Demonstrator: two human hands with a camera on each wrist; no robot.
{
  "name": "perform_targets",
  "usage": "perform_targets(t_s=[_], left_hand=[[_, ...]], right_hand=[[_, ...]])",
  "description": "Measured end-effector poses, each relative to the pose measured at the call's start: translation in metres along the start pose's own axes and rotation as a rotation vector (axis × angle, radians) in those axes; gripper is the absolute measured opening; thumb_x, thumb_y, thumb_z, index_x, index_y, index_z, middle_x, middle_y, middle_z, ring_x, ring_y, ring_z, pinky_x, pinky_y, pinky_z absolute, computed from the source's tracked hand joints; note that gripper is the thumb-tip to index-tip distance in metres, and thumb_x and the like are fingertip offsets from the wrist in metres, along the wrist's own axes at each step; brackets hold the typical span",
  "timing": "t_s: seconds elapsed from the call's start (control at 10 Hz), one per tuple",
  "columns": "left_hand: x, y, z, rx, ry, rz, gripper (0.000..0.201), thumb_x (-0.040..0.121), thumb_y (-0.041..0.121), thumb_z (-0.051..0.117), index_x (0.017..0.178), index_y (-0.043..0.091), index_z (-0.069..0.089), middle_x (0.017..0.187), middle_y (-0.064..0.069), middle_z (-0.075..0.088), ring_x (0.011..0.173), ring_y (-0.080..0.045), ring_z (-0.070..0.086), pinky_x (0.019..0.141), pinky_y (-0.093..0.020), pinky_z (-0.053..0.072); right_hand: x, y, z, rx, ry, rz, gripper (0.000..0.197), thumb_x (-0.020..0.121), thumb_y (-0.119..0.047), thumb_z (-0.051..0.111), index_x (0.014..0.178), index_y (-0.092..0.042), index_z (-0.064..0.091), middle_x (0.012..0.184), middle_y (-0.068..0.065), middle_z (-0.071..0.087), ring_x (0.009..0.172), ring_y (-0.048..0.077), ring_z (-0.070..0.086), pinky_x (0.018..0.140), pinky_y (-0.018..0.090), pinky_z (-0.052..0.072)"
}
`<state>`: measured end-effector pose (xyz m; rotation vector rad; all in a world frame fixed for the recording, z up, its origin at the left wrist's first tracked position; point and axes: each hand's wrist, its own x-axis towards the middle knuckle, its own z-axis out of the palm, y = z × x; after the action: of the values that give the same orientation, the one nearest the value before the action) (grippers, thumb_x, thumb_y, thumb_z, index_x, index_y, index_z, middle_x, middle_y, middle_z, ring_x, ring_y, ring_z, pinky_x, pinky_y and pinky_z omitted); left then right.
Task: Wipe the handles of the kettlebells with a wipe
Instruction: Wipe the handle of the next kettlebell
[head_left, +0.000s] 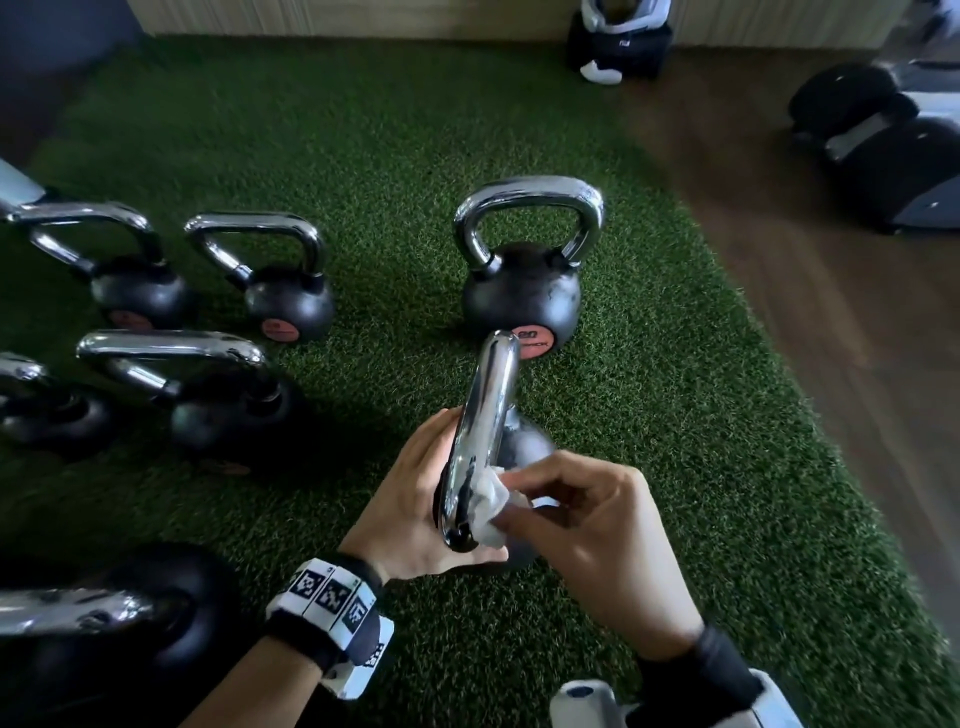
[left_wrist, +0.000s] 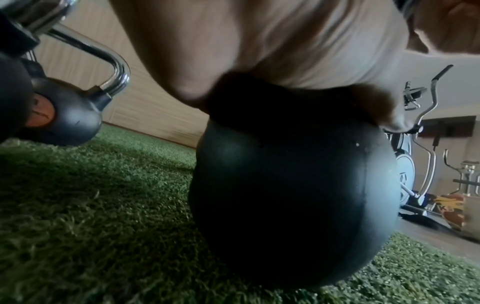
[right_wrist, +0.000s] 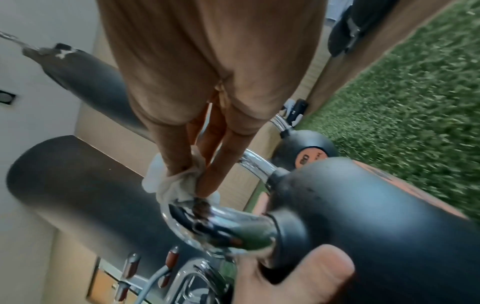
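On the green turf mat (head_left: 649, 364), the near black kettlebell (left_wrist: 293, 185) stands with its chrome handle (head_left: 485, 410) running near-to-far. The left hand (head_left: 415, 514) cups its near end; the right hand (head_left: 587, 540) pinches a crumpled white wipe (head_left: 488, 512) against it.

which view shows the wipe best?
Right wrist: the white wipe sits crumpled under the right hand's fingers, pressed on the chrome handle, close and unobstructed. Head view shows it smaller, partly hidden by fingers. Left wrist view doesn't show it.
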<state>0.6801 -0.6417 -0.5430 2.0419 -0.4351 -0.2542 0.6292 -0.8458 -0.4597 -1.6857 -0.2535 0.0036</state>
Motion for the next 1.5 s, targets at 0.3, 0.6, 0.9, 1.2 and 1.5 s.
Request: perform_targets(t_s=[0.3,0.6,0.9,1.2,1.5], left_hand=[[0.001,-0.011,-0.002,0.112,0.054,0.130,0.128,0.053,0.056,0.096,0.154,0.049,0.018,0.159,0.007,0.039,0.147,-0.019,0.043,0.118,-0.051,0.041],[-0.002,-0.017,-0.001,0.145,0.034,0.106,0.137,0.052,0.052,0.101,0.160,0.015,0.025,0.160,0.002,0.038,0.149,-0.021,0.040,0.119,-0.049,0.041],[-0.003,-0.017,-0.002,0.175,0.052,0.109,0.139,0.053,0.054,0.100,0.161,0.014,0.023,0.162,0.004,0.033,0.151,-0.017,0.037,0.122,-0.047,0.037],[-0.002,-0.021,-0.001,0.230,0.058,0.136,0.137,0.053,0.058,0.099,0.159,0.008,0.028,0.161,0.000,0.033,0.151,-0.022,0.036,0.121,-0.048,0.037],[-0.001,-0.017,-0.001,0.240,0.053,0.106,0.129,0.054,0.062,0.097,0.155,0.011,0.036,0.160,0.005,0.034,0.150,-0.016,0.037,0.122,-0.042,0.037]], right_hand=[[-0.008,0.049,0.006,-0.309,-0.037,0.123,0.008,0.080,-0.022,0.089,0.085,-0.021,0.083,0.081,-0.014,0.077,0.076,0.000,0.072,0.067,0.009,0.052],[0.041,0.040,0.006,-0.265,-0.232,0.057,0.030,0.088,0.003,0.073,0.078,-0.025,0.072,0.078,-0.014,0.060,0.069,-0.008,0.059,0.065,0.012,0.043],[0.054,0.035,-0.006,-0.207,-0.440,0.044,0.012,0.088,0.004,0.074,0.094,-0.002,0.081,0.096,0.000,0.077,0.086,0.008,0.070,0.078,0.022,0.057],[0.046,0.034,-0.009,0.587,-0.412,0.388,0.026,0.085,-0.004,0.072,0.108,0.007,0.074,0.105,0.024,0.075,0.087,0.032,0.074,0.088,0.038,0.060],[0.043,0.046,0.001,0.904,-0.253,0.436,0.046,0.062,-0.001,0.089,0.107,-0.003,0.079,0.104,0.017,0.078,0.087,0.023,0.077,0.077,0.028,0.064]])
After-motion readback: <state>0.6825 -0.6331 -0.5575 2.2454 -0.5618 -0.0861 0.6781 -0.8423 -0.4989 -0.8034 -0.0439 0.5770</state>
